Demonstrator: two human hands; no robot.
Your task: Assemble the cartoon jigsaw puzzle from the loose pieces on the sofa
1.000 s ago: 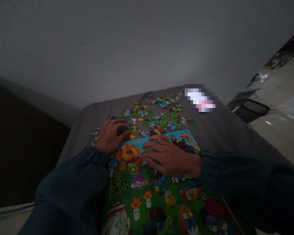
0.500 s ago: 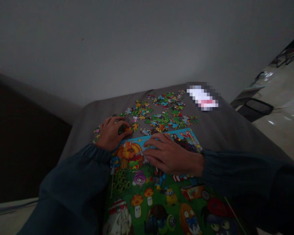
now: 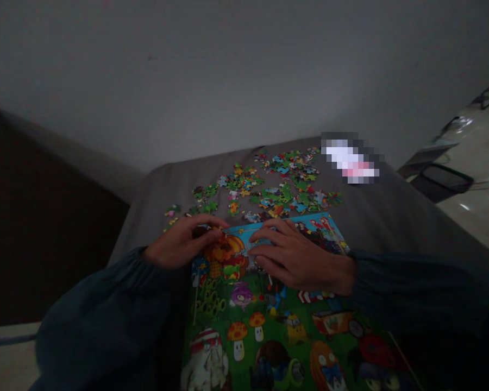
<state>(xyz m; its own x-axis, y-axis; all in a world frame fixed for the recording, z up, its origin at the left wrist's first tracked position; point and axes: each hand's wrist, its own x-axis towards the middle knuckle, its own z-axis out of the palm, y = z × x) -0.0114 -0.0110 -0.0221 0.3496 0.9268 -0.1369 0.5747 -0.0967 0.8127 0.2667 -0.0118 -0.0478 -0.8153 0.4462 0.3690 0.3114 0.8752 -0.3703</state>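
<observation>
A colourful cartoon puzzle board with pumpkin, mushroom and plant characters lies in front of me. My left hand is at its upper left corner, thumb and index finger pinched on a small orange puzzle piece by the pumpkin picture; the fingers mostly cover the piece. Across the upper middle of the board rests my right hand, palm down with fingers spread, covering part of the picture. Loose puzzle pieces are strewn just beyond the board's top edge.
Grey cloth covers the surface beneath everything. A blurred-out bright rectangular item lies at its back right. A pale wall rises behind, and a black-framed chair stands on the shiny floor to the right.
My left hand has come from the loose pieces down to the board's upper left corner, carrying an orange piece. My right hand stays on the board. The view has shifted slightly.
</observation>
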